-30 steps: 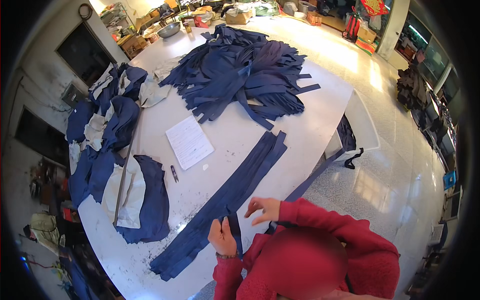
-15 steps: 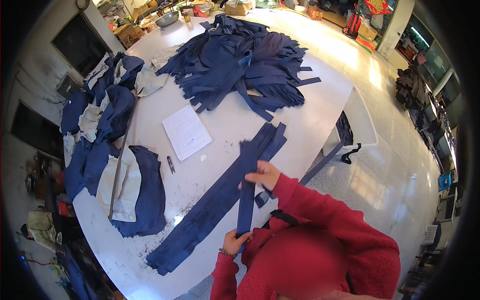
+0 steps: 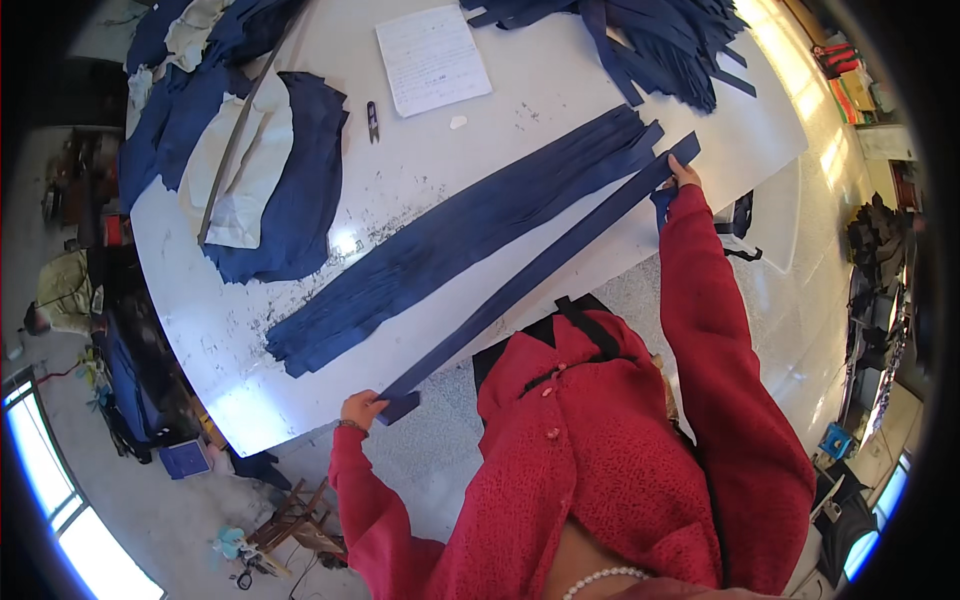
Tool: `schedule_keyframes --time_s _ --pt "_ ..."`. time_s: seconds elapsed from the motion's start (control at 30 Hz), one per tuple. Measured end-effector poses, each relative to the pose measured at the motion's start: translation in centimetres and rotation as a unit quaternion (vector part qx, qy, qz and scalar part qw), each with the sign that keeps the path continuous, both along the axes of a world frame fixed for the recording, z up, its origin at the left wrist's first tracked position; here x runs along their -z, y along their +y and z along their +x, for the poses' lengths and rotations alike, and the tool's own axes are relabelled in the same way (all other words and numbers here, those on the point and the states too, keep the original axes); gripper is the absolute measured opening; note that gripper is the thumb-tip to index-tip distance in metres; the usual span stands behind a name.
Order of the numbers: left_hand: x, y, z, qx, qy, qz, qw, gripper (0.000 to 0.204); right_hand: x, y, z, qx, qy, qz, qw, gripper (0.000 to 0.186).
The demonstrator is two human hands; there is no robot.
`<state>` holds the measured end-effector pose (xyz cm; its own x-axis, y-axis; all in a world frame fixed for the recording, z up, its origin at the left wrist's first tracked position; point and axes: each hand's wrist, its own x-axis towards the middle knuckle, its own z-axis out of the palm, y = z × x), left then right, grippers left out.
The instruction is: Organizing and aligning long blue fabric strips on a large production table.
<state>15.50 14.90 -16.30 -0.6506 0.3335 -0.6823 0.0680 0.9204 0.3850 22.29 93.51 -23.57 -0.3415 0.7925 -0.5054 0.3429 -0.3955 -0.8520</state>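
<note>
A long navy fabric strip (image 3: pixel 540 268) is stretched diagonally along the near edge of the white table (image 3: pixel 600 228). My left hand (image 3: pixel 362 409) pinches its lower left end, where a short piece folds back past the fingers. At the upper right my right hand (image 3: pixel 684 174) is closed on the other end, with a bit of the strip showing beyond the fingers and some dark fabric hanging below. Just beyond, and roughly parallel to it, lies a flat layered stack of navy strips (image 3: pixel 440 238).
A heap of navy strips (image 3: pixel 660 50) covers the far right of the table. At left lie navy fabric pieces (image 3: pixel 318 170) and pale paper patterns (image 3: pixel 265 175), with a long thin bar (image 3: pixel 232 150) across them. A written notebook (image 3: pixel 432 60) and small thread snips (image 3: pixel 372 122) lie between.
My hands have moved far apart, left hand down and left, right hand up and right, drawing the strip out lengthwise. The view has shifted toward the near side of the table.
</note>
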Motion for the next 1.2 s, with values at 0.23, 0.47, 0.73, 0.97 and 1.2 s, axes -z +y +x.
schedule_keyframes --time_s 0.23,0.47,0.73,0.97,1.2 --pt "1.4 -3.2 -4.9 0.126 0.061 -0.239 0.961 0.020 3.9 1.2 -1.4 0.030 -0.076 0.023 0.996 0.029" --pt "4.5 -2.5 -8.5 0.113 0.175 -0.323 0.923 0.010 5.3 0.9 -3.7 0.010 -0.104 -0.002 0.995 0.032" --pt "5.2 3.3 -10.0 -0.292 0.339 -0.280 0.849 0.062 8.1 2.2 -2.1 0.134 -0.270 0.263 0.917 0.046" --pt "0.9 22.8 -4.4 -0.233 0.243 0.263 0.904 0.041 -0.9 -13.5 -6.0 -0.083 0.028 0.130 0.988 0.013" --pt "-4.5 37.4 1.0 -0.173 -0.045 0.439 0.880 0.046 -8.6 -29.3 -7.2 -0.269 0.079 0.094 0.955 0.016"
